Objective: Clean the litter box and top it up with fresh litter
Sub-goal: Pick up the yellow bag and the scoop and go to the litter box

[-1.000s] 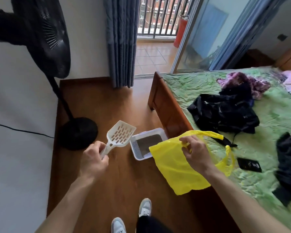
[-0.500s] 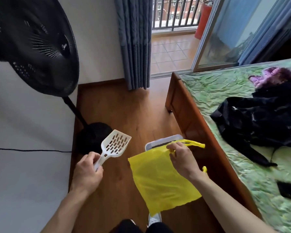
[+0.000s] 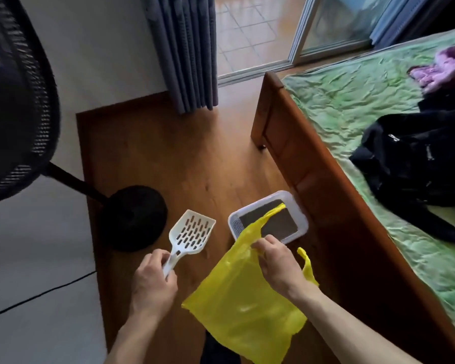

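Observation:
A small white litter box [image 3: 298, 210] with dark litter inside sits on the wooden floor against the bed's side board. My left hand [image 3: 153, 281] grips the handle of a white slotted litter scoop [image 3: 192, 232], held in the air to the left of the box. My right hand [image 3: 275, 264] pinches the top of a yellow plastic bag [image 3: 244, 311], which hangs in front of the box's near edge. One bag handle lies across the box opening. The bag hides part of the box's near rim.
A black standing fan [image 3: 16, 101] rises at the left, with its round base [image 3: 133, 218] on the floor beside the scoop. The wooden bed frame [image 3: 323, 185] runs along the right, with dark clothes [image 3: 415, 158] on the green sheet. Grey curtains [image 3: 187, 48] hang ahead.
The view has moved closer and tilted down over the litter box. Both hands kept their hold on the scoop and bag, and the bag now hangs nearer to the box.

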The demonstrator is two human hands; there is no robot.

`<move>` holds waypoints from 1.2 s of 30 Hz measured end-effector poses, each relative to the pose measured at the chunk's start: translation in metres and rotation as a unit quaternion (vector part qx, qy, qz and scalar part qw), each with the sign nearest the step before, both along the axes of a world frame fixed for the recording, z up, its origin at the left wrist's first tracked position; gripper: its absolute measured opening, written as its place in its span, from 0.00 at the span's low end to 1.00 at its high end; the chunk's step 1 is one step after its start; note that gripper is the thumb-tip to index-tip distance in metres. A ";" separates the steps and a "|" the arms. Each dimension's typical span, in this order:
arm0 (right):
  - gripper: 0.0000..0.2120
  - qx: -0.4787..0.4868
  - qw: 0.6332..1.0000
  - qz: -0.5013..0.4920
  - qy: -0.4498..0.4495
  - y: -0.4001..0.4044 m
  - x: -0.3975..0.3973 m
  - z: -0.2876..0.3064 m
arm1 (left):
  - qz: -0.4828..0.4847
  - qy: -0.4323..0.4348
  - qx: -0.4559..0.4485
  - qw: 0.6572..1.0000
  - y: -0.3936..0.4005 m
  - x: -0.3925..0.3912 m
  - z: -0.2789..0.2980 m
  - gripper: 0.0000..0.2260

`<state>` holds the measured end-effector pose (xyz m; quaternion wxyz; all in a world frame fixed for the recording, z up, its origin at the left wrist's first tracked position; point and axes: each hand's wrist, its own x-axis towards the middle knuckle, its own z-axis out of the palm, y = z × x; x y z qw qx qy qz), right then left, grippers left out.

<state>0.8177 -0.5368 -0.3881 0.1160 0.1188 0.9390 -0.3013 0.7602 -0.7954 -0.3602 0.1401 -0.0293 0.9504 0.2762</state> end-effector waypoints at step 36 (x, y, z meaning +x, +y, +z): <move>0.24 0.004 0.995 0.033 0.091 -0.037 -0.123 -0.606 | -0.005 0.133 0.113 0.985 0.046 -0.067 -0.611 0.14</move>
